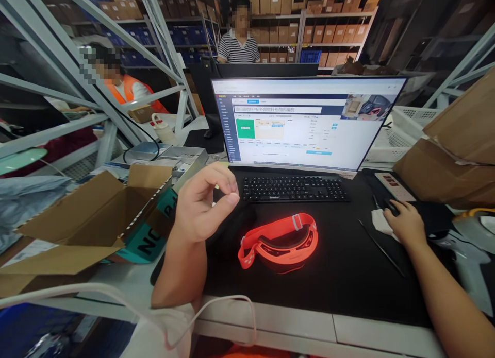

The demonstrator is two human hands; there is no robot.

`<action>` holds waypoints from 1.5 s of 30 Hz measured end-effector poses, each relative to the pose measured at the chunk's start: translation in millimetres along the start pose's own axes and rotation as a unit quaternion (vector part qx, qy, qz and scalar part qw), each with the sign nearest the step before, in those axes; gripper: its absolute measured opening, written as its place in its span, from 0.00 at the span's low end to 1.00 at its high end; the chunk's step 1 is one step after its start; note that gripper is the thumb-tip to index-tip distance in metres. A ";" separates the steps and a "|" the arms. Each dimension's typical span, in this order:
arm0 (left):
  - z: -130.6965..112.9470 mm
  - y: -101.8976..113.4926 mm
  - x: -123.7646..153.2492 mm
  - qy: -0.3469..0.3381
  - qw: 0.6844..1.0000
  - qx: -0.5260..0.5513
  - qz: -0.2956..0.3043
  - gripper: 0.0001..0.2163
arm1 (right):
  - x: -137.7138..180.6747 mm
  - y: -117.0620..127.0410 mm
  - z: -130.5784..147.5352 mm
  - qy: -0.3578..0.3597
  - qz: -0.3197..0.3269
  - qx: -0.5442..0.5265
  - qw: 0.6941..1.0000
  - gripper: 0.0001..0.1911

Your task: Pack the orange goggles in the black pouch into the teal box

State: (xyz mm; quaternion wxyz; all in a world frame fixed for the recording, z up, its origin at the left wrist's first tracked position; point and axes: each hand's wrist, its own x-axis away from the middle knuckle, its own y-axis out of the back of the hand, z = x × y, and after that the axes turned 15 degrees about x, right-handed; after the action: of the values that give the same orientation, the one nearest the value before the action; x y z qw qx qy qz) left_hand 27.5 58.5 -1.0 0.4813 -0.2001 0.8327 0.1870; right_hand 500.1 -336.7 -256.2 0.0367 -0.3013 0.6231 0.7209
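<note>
My left hand point(204, 203) is raised above the desk, left of the keyboard point(296, 188). Its fingers curl in towards the thumb, and nothing shows between them. At the right, my right hand point(408, 224) rests over a black computer mouse point(392, 207), with a crumpled white tissue point(382, 223) beside it. Between my hands lies a pair of orange-red goggles point(288, 252), their strap point(270, 230) looped behind the frame, on the black desk mat point(340, 286). Behind the keyboard a lit monitor point(286, 131) shows a software page with a small camera picture at its upper right.
An open cardboard box point(93, 208) stands left of my left arm. A thin dark rod point(381, 247) lies near my right forearm. Large cartons point(460, 136) and a white scanner point(469, 265) sit at the right. Two people point(238, 38) are beyond the desk, before stocked shelves.
</note>
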 end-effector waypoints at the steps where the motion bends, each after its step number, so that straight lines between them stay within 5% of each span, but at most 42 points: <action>1: 0.0 0.1 0.1 0.001 1.000 0.000 0.000 0.07 | -0.4 -0.6 -0.6 -0.003 0.004 0.000 1.000 0.32; 39: 1.0 2.4 1.8 0.015 0.999 0.002 0.032 0.08 | 1.3 7.2 1.3 -0.030 0.035 0.014 0.999 0.32; 45: 3.2 2.1 3.3 0.017 0.999 0.025 0.018 0.06 | 3.8 10.7 3.8 -0.045 -0.007 0.014 0.999 0.32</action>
State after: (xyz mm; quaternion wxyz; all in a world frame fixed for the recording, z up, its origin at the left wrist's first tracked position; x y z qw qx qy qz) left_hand 27.3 61.4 -5.1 0.4683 -0.1760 0.8488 0.1710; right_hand 491.0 -336.8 -248.5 0.0741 -0.2722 0.6286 0.7248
